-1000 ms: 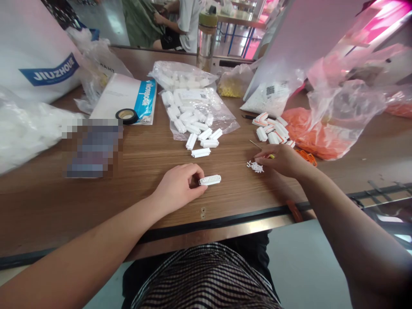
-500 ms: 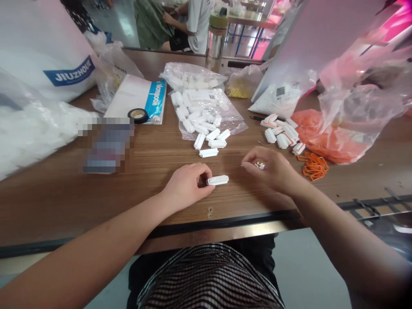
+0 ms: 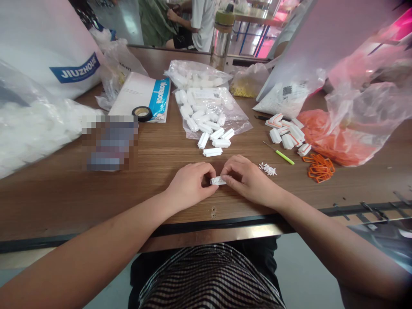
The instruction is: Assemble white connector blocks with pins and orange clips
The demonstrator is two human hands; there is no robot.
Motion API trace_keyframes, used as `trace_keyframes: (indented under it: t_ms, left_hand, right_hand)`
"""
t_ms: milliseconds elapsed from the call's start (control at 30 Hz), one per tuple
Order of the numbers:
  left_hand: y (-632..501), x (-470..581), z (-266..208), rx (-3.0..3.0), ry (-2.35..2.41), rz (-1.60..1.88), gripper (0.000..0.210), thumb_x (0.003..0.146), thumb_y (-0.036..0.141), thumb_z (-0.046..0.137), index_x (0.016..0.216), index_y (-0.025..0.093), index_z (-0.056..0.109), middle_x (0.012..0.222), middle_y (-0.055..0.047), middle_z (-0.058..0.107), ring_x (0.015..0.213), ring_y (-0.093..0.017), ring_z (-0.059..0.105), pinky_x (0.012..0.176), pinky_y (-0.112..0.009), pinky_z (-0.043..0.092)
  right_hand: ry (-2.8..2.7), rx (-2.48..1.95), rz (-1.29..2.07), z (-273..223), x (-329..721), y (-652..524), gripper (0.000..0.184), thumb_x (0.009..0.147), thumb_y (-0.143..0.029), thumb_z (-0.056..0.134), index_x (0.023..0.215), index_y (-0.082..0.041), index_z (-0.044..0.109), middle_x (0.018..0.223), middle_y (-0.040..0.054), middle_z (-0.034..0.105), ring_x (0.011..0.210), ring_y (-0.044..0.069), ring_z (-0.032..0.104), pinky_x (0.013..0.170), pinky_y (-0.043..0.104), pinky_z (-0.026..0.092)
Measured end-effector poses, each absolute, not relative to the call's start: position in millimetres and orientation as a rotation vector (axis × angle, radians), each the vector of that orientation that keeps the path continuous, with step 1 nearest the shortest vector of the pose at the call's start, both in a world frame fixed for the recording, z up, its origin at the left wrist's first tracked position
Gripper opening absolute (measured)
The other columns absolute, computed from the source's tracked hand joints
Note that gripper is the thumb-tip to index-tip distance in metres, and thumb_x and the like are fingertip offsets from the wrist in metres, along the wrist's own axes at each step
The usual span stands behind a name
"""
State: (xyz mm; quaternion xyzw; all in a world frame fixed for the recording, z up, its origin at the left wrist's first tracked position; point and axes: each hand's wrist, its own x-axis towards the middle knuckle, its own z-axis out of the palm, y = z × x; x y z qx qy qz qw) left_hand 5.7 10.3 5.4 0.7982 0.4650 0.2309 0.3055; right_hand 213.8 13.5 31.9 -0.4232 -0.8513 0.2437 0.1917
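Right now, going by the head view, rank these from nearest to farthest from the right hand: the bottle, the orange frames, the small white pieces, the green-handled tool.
From the right hand:
1. Small white pieces: just to its right.
2. Green-handled tool: right and slightly ahead, beyond the pieces.
3. Orange frames: farther right.
4. Bottle: far ahead, slightly left.

The right fingers [image 3: 230,163] moved from the white bits [image 3: 268,169] to the block [image 3: 218,181].
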Motion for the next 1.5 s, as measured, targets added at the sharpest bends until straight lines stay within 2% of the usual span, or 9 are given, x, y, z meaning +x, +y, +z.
trace_keyframes:
  t_ms: [200, 567, 767, 900, 1033, 1100, 1200, 1367, 1500]
  left_hand:
    - [10.5, 5.8, 6.0, 2.116, 1.234, 0.606, 0.012, 0.077, 0.029, 0.070, 0.081, 0.021, 0.062, 0.067, 0.003, 0.055, 0.062, -0.013, 0.049, 0.063, -0.028, 0.037]
    - [9.9, 7.3, 6.9, 2.096, 1.237, 0.626, 0.012, 0.077, 0.030, 0.070, 0.079, 0.021, 0.061, 0.066, 0.004, 0.055, 0.061, -0.013, 0.049, 0.062, -0.028, 0.037]
    - [9.8, 6.8, 6.8, 2.091, 1.242, 0.610, 0.012, 0.076, 0.029, 0.070, 0.080, 0.021, 0.062, 0.065, 0.004, 0.054, 0.061, -0.013, 0.048, 0.061, -0.027, 0.036]
    - [10.2, 5.5, 6.1, 2.105, 1.237, 0.588, 0.012, 0.077, 0.031, 0.068, 0.081, 0.022, 0.062, 0.066, 0.003, 0.055, 0.061, -0.013, 0.048, 0.061, -0.027, 0.036]
    - [10.7, 4.4, 5.9, 2.123, 1.261, 0.562, 0.012, 0.077, 0.031, 0.068, 0.081, 0.022, 0.062, 0.066, 0.003, 0.055, 0.061, -0.014, 0.048, 0.061, -0.028, 0.035]
    - [10.8, 4.2, 5.7, 2.123, 1.263, 0.557, 0.012, 0.076, 0.031, 0.068, 0.081, 0.022, 0.062, 0.066, 0.003, 0.055, 0.062, -0.014, 0.049, 0.061, -0.028, 0.035]
    - [11.2, 4.0, 5.0, 2.118, 1.258, 0.549, 0.012, 0.077, 0.031, 0.068, 0.082, 0.022, 0.062, 0.066, 0.003, 0.054, 0.063, -0.014, 0.050, 0.062, -0.028, 0.036]
    - [12.0, 4.1, 4.9, 2.132, 1.254, 0.548, 0.013, 0.077, 0.031, 0.068, 0.083, 0.022, 0.062, 0.067, 0.003, 0.054, 0.063, -0.014, 0.050, 0.063, -0.029, 0.037]
    - [11.8, 4.1, 6.5, 2.137, 1.257, 0.538, 0.013, 0.077, 0.031, 0.068, 0.082, 0.022, 0.062, 0.067, 0.003, 0.053, 0.063, -0.014, 0.050, 0.062, -0.029, 0.037]
  right_hand:
    - [-2.385, -1.143, 0.618, 25.3, 213.5, 12.9, 0.009, 0.090, -0.021, 0.055, 0.084, -0.019, 0.060, 0.085, 0.0042, 0.061, 0.084, 0.018, 0.053, 0.083, 0.036, 0.042]
    - [-2.437, -1.073, 0.421, 31.1, 218.9, 9.6, 0.016, 0.090, -0.022, 0.054, 0.090, -0.022, 0.071, 0.094, 0.0043, 0.067, 0.089, 0.020, 0.055, 0.083, 0.039, 0.039]
    - [-2.458, -1.032, 0.290, 30.0, 214.7, 4.6, 0.017, 0.087, -0.026, 0.058, 0.087, -0.023, 0.075, 0.092, 0.0048, 0.069, 0.086, 0.021, 0.056, 0.081, 0.040, 0.039]
    - [-2.469, -1.075, 0.322, 33.2, 218.5, 3.1, 0.019, 0.089, -0.028, 0.057, 0.093, -0.025, 0.075, 0.096, 0.0047, 0.070, 0.089, 0.022, 0.058, 0.083, 0.041, 0.041]
    - [-2.292, -1.300, 0.330, 41.4, 256.3, 12.3, 0.018, 0.089, -0.029, 0.057, 0.091, -0.023, 0.075, 0.094, 0.0057, 0.071, 0.089, 0.022, 0.062, 0.085, 0.039, 0.045]
    - [-2.192, -1.583, 0.269, 45.0, 286.6, 19.1, 0.020, 0.086, -0.033, 0.059, 0.084, -0.020, 0.075, 0.083, 0.0057, 0.071, 0.079, 0.021, 0.064, 0.076, 0.037, 0.047]
    - [-2.093, -2.024, 0.253, 45.7, 328.0, 25.6, 0.020, 0.078, -0.037, 0.065, 0.081, -0.021, 0.076, 0.078, 0.0047, 0.072, 0.073, 0.022, 0.065, 0.066, 0.035, 0.046]
    - [-2.090, -1.979, 0.574, 35.7, 350.4, 24.2, 0.022, 0.078, -0.040, 0.066, 0.085, -0.022, 0.076, 0.083, 0.0046, 0.073, 0.078, 0.022, 0.066, 0.070, 0.034, 0.049]
    - [-2.107, -2.004, 0.558, 33.5, 347.4, 22.0, 0.022, 0.081, -0.038, 0.064, 0.080, -0.019, 0.074, 0.079, 0.0076, 0.073, 0.074, 0.022, 0.065, 0.069, 0.035, 0.047]
